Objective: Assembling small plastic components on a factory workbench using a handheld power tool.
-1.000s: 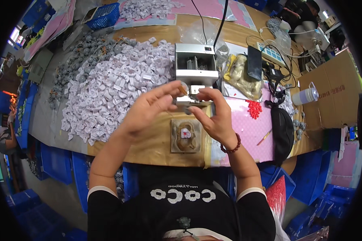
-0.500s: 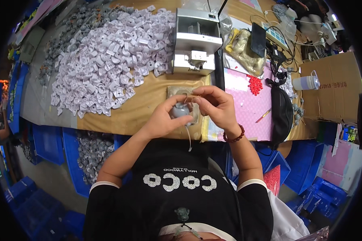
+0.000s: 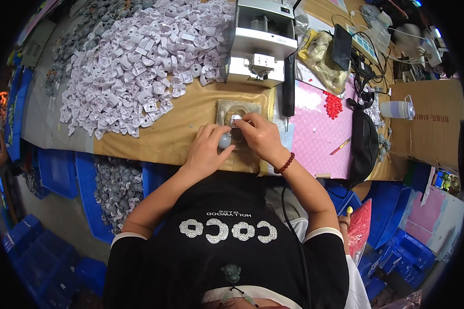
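Note:
My left hand (image 3: 203,154) is closed around a round grey plastic part (image 3: 225,140), its fingers over the far side and thumb along the near side. Pinched in the fingertips of my right hand (image 3: 263,138) is a small white plastic piece (image 3: 235,121), just beyond the grey part. Both hands are over a worn square fixture block (image 3: 253,107) with a rounded recess. The fingers hide much of the grey part and the block's near portion.
White plastic shells (image 3: 139,62) are heaped at left. A small machine (image 3: 258,67) stands ahead, beside an upright black screwdriver-like tool (image 3: 288,92). Right lie red pieces (image 3: 333,105) and a black pouch (image 3: 362,147) on a pink sheet (image 3: 317,141). Another person's wrist (image 3: 344,221) shows behind my right arm.
My hands have moved apart slightly; a white piece now shows in my right fingertips. The pale strand below the grey part is out of sight. The black tool's thin tip has come into view.

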